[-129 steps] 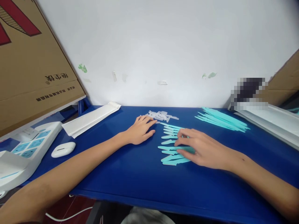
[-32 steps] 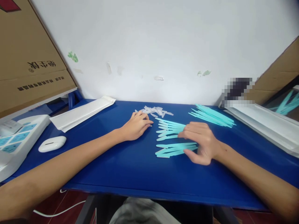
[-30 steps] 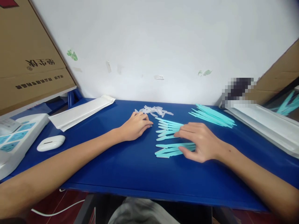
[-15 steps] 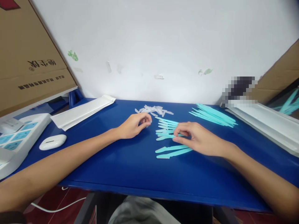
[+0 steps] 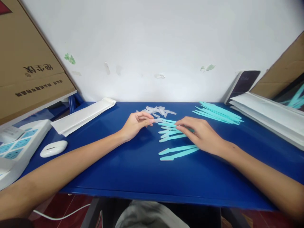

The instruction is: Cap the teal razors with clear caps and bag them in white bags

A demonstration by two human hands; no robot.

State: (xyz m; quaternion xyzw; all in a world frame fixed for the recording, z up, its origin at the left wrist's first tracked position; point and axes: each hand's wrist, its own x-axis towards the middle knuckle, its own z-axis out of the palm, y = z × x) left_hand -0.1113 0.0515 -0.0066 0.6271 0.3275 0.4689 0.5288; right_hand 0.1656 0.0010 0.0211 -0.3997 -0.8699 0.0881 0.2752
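My left hand pinches the clear plastic blade cap at the blade end of a turquoise eyebrow razor. Thumb and fingertips of my right hand are closed on that razor's handle, above the row. Whether the cap fully covers the blade is too small to tell. Below the hands, several turquoise razors lie fanned with their blade ends to the left. Two more razors rest apart, nearer to me. Behind my left hand is a loose heap of clear caps.
A bundle of turquoise razors lies at the back right, near white trays and a dark-fronted device. On the left are a long white packet, a white earbud case and a power strip. Cardboard boxes flank the blue table.
My right hand has moved up slightly and grips a razor at the row's far side. My left fingers have come to the razor's tip with a clear cap. The view has shifted a little.
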